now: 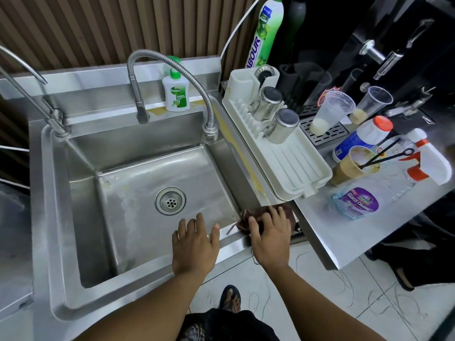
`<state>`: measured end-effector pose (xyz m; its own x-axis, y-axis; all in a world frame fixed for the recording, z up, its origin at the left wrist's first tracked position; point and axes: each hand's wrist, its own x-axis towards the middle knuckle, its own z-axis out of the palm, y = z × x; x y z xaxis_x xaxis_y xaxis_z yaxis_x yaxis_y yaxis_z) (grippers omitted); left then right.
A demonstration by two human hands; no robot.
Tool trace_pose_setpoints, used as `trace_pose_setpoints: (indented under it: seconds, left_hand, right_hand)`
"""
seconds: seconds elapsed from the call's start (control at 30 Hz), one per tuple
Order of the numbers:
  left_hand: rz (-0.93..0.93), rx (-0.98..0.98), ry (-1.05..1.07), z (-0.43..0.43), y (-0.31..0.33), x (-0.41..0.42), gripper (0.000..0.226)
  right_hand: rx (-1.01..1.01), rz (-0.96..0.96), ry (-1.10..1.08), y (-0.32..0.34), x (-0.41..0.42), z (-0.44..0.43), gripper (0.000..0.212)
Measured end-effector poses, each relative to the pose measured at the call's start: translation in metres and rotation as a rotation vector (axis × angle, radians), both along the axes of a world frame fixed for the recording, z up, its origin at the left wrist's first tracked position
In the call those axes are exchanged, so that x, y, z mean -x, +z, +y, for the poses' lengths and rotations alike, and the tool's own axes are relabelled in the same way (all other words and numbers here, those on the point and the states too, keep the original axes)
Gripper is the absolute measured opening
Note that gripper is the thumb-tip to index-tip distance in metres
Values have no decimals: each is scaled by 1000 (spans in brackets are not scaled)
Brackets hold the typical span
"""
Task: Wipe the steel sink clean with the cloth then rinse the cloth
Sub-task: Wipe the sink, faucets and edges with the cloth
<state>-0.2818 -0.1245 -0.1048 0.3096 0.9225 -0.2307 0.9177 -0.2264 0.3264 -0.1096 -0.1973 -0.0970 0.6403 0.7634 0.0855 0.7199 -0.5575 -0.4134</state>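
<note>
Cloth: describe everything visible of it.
The cloth is dark reddish-brown, soft-looking fabric, crumpled into a bunch rather than spread flat. It lies on the front right corner of the steel sink rim, close to the near end of the white drying rack. The right hand lies on top with its fingers bent over it, hiding the middle. Only the left and far edges show. Whether the cloth is wet cannot be told.

The sink (147,143) was brushed steel, dull and streaked on its floor. The cloth (243,217) was dark, crumpled fabric. The drying rack (295,168) was smooth matt white plastic; its two tumblers (283,129) were polished metal.
</note>
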Motion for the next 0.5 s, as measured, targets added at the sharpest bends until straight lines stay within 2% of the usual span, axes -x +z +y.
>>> trace_pose_setpoints:
  seconds: [0.07,0.17,0.27,0.4,0.5]
  left_hand:
    - [4,7,-2,0,1,0,87]
    - [14,14,-3,1,1,0,88]
    - [16,22,-3,1,3,1,90]
    - [23,24,-8,1,5,1,92]
    - [28,21,-12,0,4,1,91]
  right_hand:
    - [48,-78,-175,-2,-1,0,27]
    - [34,-41,-314,1,-12,6,31]
    - [-21,8,-282,3,-31,11,34]
    - [168,69,-273,-1,-32,11,77]
    - [213,86,-246,1,-27,12,76]
